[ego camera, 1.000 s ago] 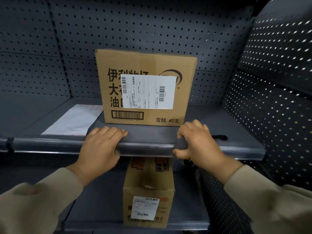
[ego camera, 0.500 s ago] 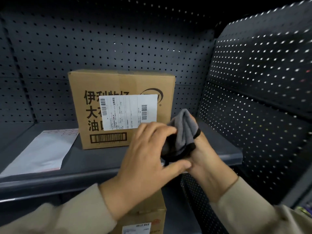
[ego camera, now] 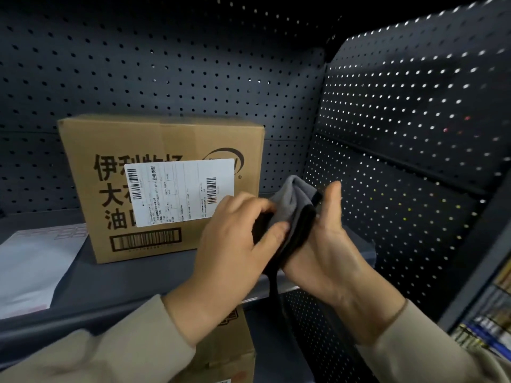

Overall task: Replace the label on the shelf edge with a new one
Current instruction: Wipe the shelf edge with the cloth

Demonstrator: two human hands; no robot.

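Note:
Both hands hold a folded grey and black cloth (ego camera: 296, 205) in front of the dark shelf. My left hand (ego camera: 229, 244) pinches the cloth's near fold with thumb and fingers. My right hand (ego camera: 326, 244) cups the cloth from beneath and from the right, palm turned inward. A black strip hangs down from the cloth past the shelf's front edge (ego camera: 83, 316). No label shows on the visible part of that edge; my hands and sleeves hide its middle.
A brown cardboard box (ego camera: 154, 150) with a white shipping label stands on the shelf behind my hands. A white sheet of paper (ego camera: 36, 261) lies at the left. Another box (ego camera: 232, 352) sits on the shelf below. Perforated dark panels close the back and right.
A second ago both hands gripped the shelf's front edge. They have since lifted off and come together on the cloth, and the view has swung right. Since half a second ago the cloth has opened slightly.

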